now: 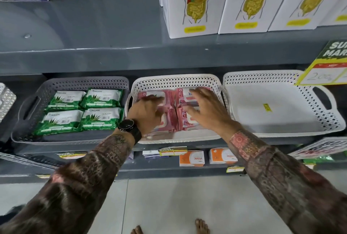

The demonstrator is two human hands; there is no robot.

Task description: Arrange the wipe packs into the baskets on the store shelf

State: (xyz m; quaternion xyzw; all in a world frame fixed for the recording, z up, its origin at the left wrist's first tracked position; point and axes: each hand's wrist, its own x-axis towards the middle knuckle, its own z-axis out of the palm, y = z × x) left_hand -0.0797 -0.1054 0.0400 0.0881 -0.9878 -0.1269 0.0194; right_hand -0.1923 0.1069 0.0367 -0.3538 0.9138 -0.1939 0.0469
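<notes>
Both hands (178,109) over pink packs (170,98); green packs (102,97) read "ORIGAMI"

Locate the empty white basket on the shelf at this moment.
In the head view, the empty white basket sits at the right of the middle shelf, beside the white basket holding pink wipe packs.

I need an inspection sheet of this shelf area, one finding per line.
Surface: grey shelf carrying three baskets side by side.
Job's things: grey basket holds four green wipe packs; middle white basket holds pink wipe packs; right white basket holds no packs.
Clutter: price card overhangs the right basket.
Grips: left hand and right hand spread over the pink packs; grasp unclear.
Cables: nothing seen.
Surroundings: white boxes above, orange boxes below.
</notes>
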